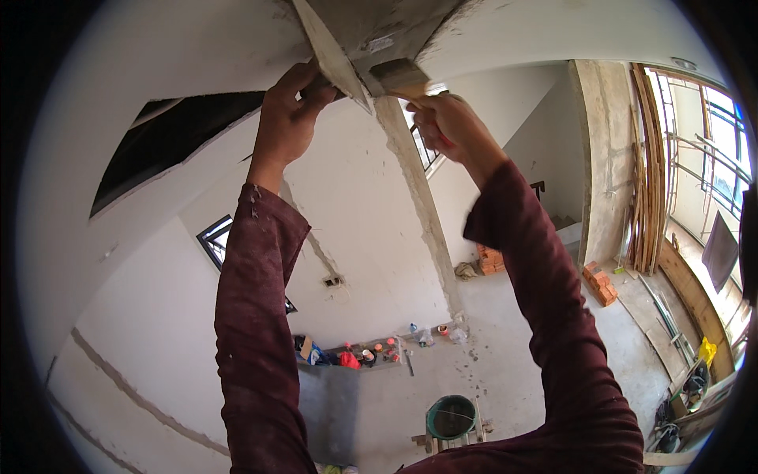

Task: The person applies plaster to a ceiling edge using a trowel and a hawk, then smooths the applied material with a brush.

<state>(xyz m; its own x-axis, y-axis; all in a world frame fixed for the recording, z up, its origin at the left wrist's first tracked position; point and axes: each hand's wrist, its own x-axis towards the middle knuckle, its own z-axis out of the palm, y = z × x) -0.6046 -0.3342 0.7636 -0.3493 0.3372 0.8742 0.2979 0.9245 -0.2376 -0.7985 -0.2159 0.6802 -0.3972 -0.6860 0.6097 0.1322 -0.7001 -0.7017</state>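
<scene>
Both my arms reach up toward the ceiling in dark red sleeves. My left hand [290, 114] is closed round the back of a plastering trowel [330, 57], whose pale, thin plate tilts with a corner pointing down. Close to its right, my right hand [450, 126] grips a wide flat-bladed tool, like a putty knife [397, 77]. Its head is dark and smeared, with tan near the grip, and a bit of red shows under the fingers. The head lies near the grey unfinished ceiling strip [387, 35]; whether it touches, I cannot tell.
A dark ceiling opening [174, 142] lies to the left. Far below, a green bucket [451, 417] stands by wooden slats. Bottles and bags sit along the wall by a red bag [350, 360]. Bricks [600, 283] and upright planks [646, 174] are at the right.
</scene>
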